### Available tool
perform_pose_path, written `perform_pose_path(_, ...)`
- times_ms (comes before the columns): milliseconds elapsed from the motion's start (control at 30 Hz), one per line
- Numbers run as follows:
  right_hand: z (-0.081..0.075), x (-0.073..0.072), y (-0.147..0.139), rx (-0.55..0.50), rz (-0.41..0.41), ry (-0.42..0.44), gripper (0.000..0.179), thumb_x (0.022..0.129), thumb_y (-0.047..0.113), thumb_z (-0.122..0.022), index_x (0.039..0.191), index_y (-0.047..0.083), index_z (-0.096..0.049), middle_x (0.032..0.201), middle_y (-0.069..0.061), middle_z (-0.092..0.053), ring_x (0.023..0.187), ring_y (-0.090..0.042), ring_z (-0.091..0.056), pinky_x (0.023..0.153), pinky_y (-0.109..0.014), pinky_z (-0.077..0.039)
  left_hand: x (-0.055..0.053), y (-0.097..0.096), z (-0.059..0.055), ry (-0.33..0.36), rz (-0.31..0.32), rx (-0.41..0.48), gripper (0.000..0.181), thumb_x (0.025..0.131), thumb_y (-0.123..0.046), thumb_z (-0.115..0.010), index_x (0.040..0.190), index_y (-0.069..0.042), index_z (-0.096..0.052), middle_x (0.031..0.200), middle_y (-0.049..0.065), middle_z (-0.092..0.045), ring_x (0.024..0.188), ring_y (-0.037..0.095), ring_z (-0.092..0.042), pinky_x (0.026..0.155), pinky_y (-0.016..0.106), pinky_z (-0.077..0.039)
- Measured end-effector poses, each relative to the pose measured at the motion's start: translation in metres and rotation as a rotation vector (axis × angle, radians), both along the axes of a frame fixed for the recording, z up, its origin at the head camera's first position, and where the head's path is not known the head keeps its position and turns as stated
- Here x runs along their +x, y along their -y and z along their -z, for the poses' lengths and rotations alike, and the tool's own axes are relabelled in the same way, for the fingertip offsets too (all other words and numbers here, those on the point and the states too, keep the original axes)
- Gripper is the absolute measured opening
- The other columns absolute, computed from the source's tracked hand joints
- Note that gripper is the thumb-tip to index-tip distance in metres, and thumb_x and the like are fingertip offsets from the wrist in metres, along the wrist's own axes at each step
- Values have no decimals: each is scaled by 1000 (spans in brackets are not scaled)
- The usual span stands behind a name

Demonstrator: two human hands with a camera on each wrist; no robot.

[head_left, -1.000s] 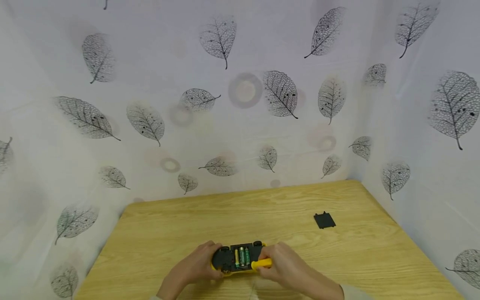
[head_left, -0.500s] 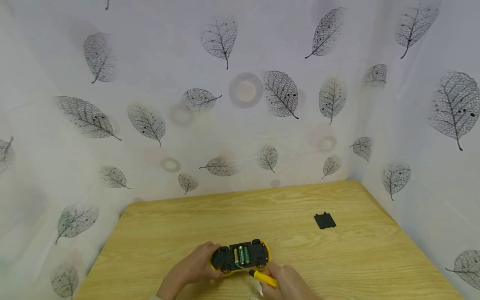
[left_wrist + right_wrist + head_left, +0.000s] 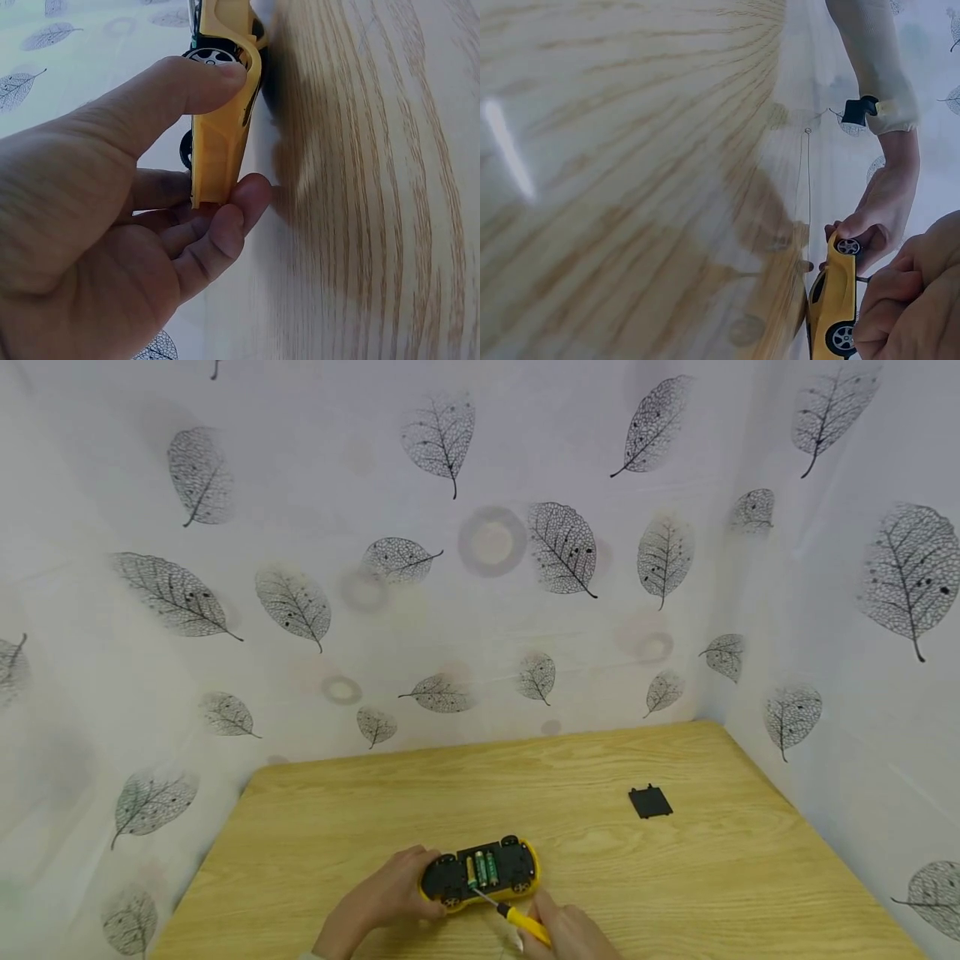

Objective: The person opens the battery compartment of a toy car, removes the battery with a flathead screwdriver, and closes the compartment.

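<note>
A yellow toy car [image 3: 517, 858] lies upside down, its black underside up and its battery compartment uncovered. Three green AA-type batteries [image 3: 482, 869] sit side by side in it. My left hand [image 3: 397, 885] holds the car's left end; in the left wrist view the thumb presses by a wheel [image 3: 212, 57] and the fingers curl round the yellow end. With my right hand [image 3: 567, 933] I grip a screwdriver [image 3: 525, 923] with a yellow handle. Its metal shaft reaches the near end of the leftmost battery; exact contact is too small to tell. The right wrist view hides most of the screwdriver.
A square black battery cover [image 3: 650, 802] with small tabs lies on the wooden table [image 3: 360, 802], to the right and farther back. Behind and at the sides hangs a pale curtain [image 3: 480, 627] printed with leaves.
My right hand has drawn back toward the near edge, bringing the screwdriver's tip from the car's right part to the leftmost battery. The left hand keeps its hold; the car has turned slightly.
</note>
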State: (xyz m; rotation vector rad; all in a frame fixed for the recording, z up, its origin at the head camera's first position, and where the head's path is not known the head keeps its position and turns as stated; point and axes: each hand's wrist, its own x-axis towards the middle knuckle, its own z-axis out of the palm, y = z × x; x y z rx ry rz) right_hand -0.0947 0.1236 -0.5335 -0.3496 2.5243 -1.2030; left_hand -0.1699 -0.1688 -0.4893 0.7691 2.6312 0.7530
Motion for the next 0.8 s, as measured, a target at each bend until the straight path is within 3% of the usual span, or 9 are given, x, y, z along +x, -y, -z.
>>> perform_pose_path(167,42,-14,-6,1,-16,5,22,97,40,-69,95,24,-55,68,8,-54,55,-9,-52,51,-24,-39,-1,2,0,16,2,3,75,77,-34,-87,135,5,-61,107,1,-61,96,20,-55,81,39,-50)
perform_pose_path(333,51,-17,-7,1,-22,-8,22,97,42,-68,96,24,-55,68,9,-54,55,-9,-51,51,-24,-39,-2,2,-1,26,2,11,74,76,-31,-87,135,5,-61,106,1,-61,93,18,-53,80,36,-49)
perform_pose_path(533,35,-13,-2,30,-27,-20,22,98,43,-68,97,26,-55,69,9,-53,56,-8,-50,54,-24,-38,-3,3,-3,43,5,15,76,77,-30,-87,136,8,-59,107,3,-62,90,16,-53,79,35,-50)
perform_pose_path(800,-20,2,-1,-58,-32,-1,16,97,25,-68,95,15,-56,68,5,-52,56,-10,-48,53,-24,-37,-3,3,-2,49,-2,13,77,77,-30,-87,137,8,-59,108,2,-61,93,19,-53,81,39,-49)
